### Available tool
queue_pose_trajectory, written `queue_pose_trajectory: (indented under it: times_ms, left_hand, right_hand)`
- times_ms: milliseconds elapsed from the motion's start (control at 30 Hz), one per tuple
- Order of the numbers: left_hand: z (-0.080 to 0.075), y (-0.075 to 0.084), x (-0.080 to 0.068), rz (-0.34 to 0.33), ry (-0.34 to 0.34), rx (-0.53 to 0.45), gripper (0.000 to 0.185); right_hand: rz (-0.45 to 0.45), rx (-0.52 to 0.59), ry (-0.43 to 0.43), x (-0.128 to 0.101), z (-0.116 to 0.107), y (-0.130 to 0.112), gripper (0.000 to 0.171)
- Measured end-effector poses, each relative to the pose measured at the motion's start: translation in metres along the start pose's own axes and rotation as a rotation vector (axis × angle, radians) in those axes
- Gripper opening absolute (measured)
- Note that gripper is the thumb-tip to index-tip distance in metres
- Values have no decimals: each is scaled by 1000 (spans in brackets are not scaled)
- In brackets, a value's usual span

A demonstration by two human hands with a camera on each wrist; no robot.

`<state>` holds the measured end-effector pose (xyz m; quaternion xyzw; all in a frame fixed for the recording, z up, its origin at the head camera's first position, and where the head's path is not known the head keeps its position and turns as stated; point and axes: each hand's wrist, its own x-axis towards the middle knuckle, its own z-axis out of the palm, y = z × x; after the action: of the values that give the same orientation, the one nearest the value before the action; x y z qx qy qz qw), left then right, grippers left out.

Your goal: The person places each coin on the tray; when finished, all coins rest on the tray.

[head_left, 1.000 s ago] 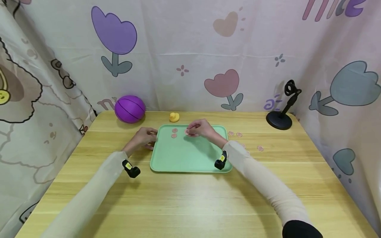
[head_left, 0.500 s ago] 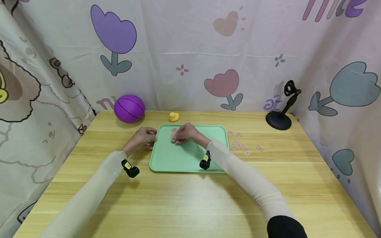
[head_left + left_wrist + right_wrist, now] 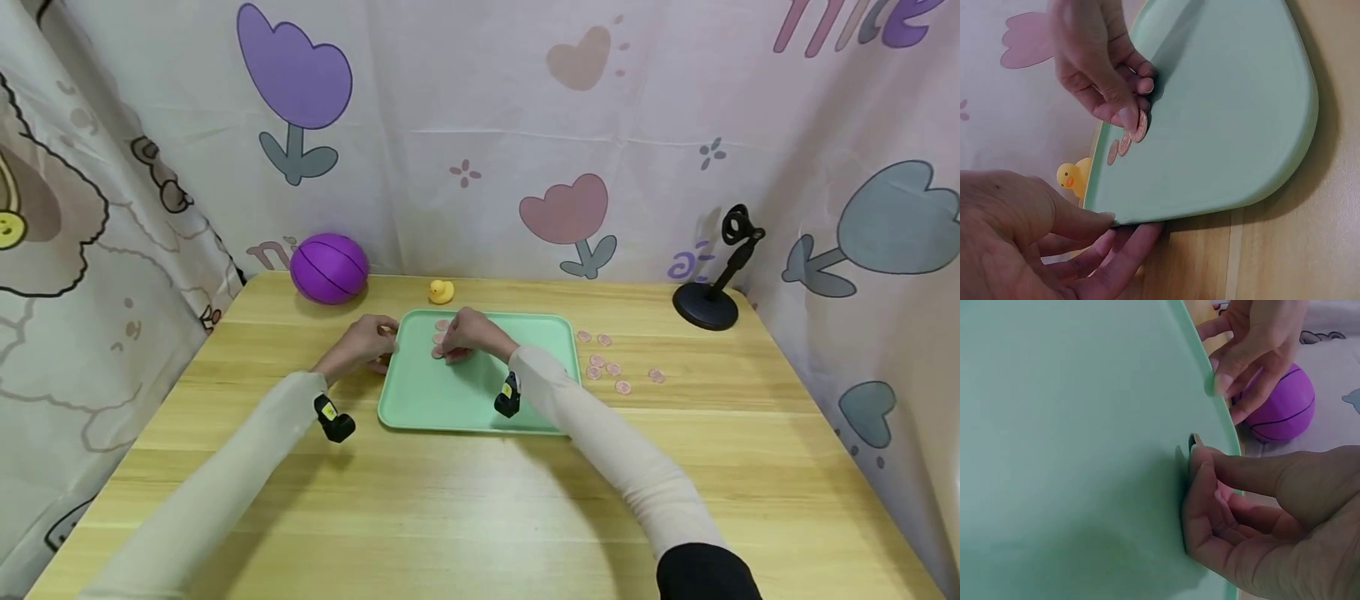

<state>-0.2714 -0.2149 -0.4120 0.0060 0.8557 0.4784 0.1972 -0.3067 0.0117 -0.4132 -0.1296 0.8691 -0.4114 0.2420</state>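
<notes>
The light green tray (image 3: 480,408) lies on the wooden table. My left hand (image 3: 367,340) grips its left rim, the thumb on top and the fingers curled beneath in the left wrist view. Over the tray's back left part, my right hand (image 3: 471,332) pinches a copper-coloured coin (image 3: 1140,127) between thumb and fingers, its edge at the tray's surface. Beside it two more coins lie in a short row, the nearer coin (image 3: 1125,144) and the farther coin (image 3: 1113,152). In the right wrist view my fingertips mostly cover the held coin (image 3: 1196,440).
Several loose coins (image 3: 613,369) are scattered on the table right of the tray. Behind the tray sits a yellow rubber duck (image 3: 441,292). A purple ball (image 3: 329,268) stands at the back left, a black stand (image 3: 707,305) at the back right.
My right hand has moved left and slightly towards me across the tray with the coin, to the front of the two coins there. My left hand stays at the tray's rim.
</notes>
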Motion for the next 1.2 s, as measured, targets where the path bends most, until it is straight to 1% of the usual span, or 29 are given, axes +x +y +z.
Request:
queue_pose_trajectory:
  times_ms: [67,167,367,500,667,800,900,1033,1200]
  left_hand:
    - [1,1,-1,2,1,3,53]
    - [1,0,-2,4,3,3,52]
    - [1,-2,-3,-13,-3,9,52]
    - [1,-2,-2,-7,-7,-3,52]
    - [-1,1,-1,3,4,2,52]
    - [-1,2,-1,4,0,10,53]
    - [-2,2,-1,16,-1,19,53]
    - [-4,1,-1,20,-5,25,54]
    - [-4,0,-1,18,-18,11,56]
  right_hand:
    - [17,1,-16,2,-1,-1,21]
    - [33,0,-13,3,2,0,20]
    - [76,-85,4,3,6,-5,23]
    - [92,-96,-5,2,5,-7,23]
    - [74,-88,0,2,1,-6,25]
    - [37,-85,-6,-1,-2,-2,31]
    - [-1,-38,-20,-6,-7,2,34]
    - [-46,45,-26,-16,-20,11,32]
    - [-99,86,-2,-36,-49,28,30]
